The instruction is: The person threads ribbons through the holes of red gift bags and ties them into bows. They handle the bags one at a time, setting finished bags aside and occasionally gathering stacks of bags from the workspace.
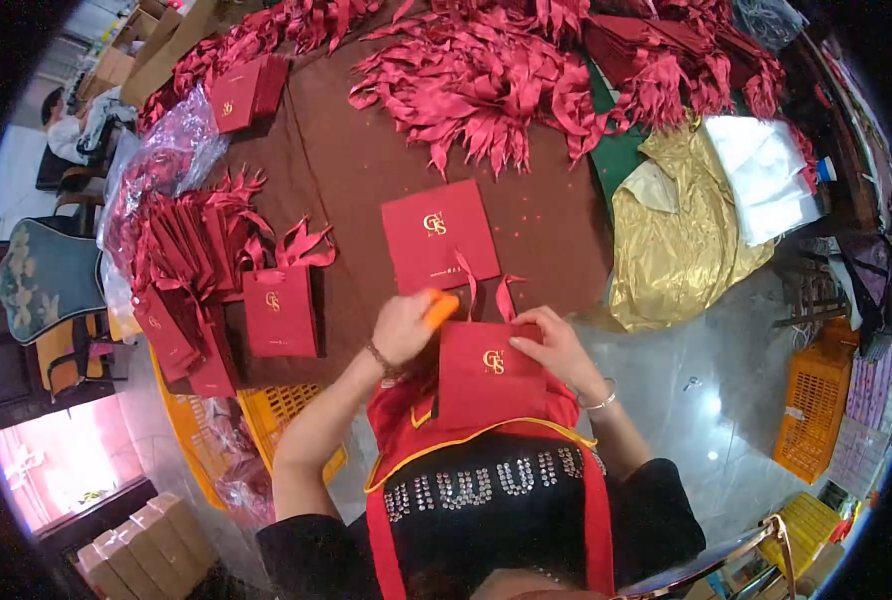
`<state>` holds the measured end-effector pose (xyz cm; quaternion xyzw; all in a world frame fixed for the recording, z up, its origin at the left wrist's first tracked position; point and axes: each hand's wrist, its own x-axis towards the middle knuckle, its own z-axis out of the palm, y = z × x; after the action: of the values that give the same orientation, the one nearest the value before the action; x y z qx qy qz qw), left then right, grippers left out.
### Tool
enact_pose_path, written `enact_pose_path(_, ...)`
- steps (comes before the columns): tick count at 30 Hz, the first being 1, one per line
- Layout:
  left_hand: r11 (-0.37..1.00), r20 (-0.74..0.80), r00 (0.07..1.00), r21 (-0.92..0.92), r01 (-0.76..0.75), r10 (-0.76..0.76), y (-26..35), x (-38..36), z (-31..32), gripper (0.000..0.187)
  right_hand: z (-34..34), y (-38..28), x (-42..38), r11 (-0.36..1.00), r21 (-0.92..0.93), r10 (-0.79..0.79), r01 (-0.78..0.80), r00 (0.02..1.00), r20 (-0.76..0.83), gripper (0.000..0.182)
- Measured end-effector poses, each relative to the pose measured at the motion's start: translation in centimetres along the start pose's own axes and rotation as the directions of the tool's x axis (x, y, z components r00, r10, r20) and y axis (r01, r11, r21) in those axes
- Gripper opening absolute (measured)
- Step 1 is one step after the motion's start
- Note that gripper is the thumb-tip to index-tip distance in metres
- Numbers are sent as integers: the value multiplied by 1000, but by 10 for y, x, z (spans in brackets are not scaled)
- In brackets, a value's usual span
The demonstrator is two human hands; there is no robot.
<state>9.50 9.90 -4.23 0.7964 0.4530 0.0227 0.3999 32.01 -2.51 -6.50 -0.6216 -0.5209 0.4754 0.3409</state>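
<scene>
My left hand [404, 328] is closed around a small orange object [441, 309] whose kind I cannot make out. It is beside the upper left corner of a red paper gift bag [491, 375] with gold lettering, which is in front of my red apron. My right hand [558, 348] pinches the bag's upper right edge. Two red ribbon ends [506, 297] rise from the bag's top. Just beyond, another flat red bag [441, 235] with the same gold letters lies on the brown tabletop [351, 195].
Bundled red ribbons [486, 85] lie at the back. Finished-looking red bags [279, 310] stand at the left. Gold wrapping [666, 240] and clear plastic bags [758, 175] lie right. Orange crates [814, 400] stand on the floor. A person [71, 128] sits far left.
</scene>
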Motion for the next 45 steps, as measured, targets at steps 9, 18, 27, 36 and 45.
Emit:
enact_pose_path(9,742,-222,798,562,-365,560,-23,153,-67,22,-5,-14,10,995,-67,-70,70,998,-2,28)
enact_pose_path(18,894,-241,875,277,-353,420,-37,156,-62,12,-7,-15,13,994,-105,-33,36,999,23,30)
enact_pose_path(27,192,-643,750,-725,-661,153,-39,44,-122,23,-9,-29,9,991,-97,-88,91,996,34,29)
enact_pose_path(36,-447,-389,907,-848,-283,163,-20,-46,-156,26,-10,-39,13,994,66,-98,89,985,141,28)
enact_pose_path(45,-33,98,990,-995,95,-100,-21,-11,-72,25,-27,-52,1,925,289,145,-245,934,326,26)
